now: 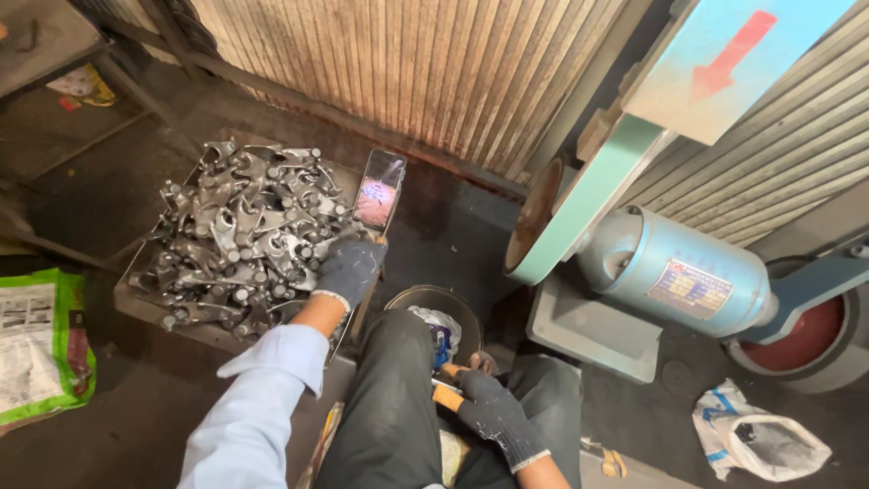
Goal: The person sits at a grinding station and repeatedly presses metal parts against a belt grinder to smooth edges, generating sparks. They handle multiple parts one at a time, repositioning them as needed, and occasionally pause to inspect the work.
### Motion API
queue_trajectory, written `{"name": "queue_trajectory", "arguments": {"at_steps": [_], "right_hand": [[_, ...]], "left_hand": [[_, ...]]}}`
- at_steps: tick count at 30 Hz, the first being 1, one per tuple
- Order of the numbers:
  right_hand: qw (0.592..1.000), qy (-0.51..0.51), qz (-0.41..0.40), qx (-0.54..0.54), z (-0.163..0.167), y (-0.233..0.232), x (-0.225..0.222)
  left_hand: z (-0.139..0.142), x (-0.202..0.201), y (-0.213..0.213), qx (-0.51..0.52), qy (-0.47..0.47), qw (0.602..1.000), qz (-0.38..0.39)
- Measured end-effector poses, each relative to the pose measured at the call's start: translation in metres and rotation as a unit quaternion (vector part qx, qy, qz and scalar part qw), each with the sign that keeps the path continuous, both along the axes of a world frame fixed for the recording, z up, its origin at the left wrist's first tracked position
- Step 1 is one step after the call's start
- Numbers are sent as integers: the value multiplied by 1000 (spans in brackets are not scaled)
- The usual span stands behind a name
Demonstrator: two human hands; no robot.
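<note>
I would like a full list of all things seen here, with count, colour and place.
metal parts: many, silver-grey, heaped in a tray at left
phone: one, lit screen, leaning beside the heap
belt grinder: one, green belt, right of centre
motor: one, light blue, right
bowl: one, dark, by the knees
white bag: one, floor, lower right
green sack: one, far left
left hand: dark glove, on the heap
right hand: dark glove, gripping an orange-handled piece

A rusty corrugated metal wall (425,63) rises behind a dark, grimy concrete floor (444,226). A dark metal rack (54,54) stands at the left, its frame dull in dim light.
</note>
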State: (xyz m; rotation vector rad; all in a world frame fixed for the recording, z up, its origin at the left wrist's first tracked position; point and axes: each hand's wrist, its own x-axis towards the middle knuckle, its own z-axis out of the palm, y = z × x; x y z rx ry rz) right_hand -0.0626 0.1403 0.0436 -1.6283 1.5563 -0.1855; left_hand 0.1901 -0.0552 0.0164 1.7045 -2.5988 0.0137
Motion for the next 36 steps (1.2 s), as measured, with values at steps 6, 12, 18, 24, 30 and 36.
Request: {"name": "queue_trajectory", "arguments": {"at_steps": [6,12,18,24,30,36], "right_hand": [[993,20,-21,117,9,-11,-2],[997,-73,35,13,-4,-17,-1],[998,-36,17,56,-6,-18,-1],[999,-15,28,42,-11,-12,-4],[998,-22,52,32,-6,-5,-6],[997,26,29,63,4,3,-4]], "left_hand": [[-12,16,2,-49,97,992,-71],[-1,32,-21,-11,56,997,51],[-2,15,-58,4,116,993,13],[-10,-13,-35,9,89,994,64],[6,-20,-26,23,32,992,122],[17,-22,-26,38,62,990,118]]}}
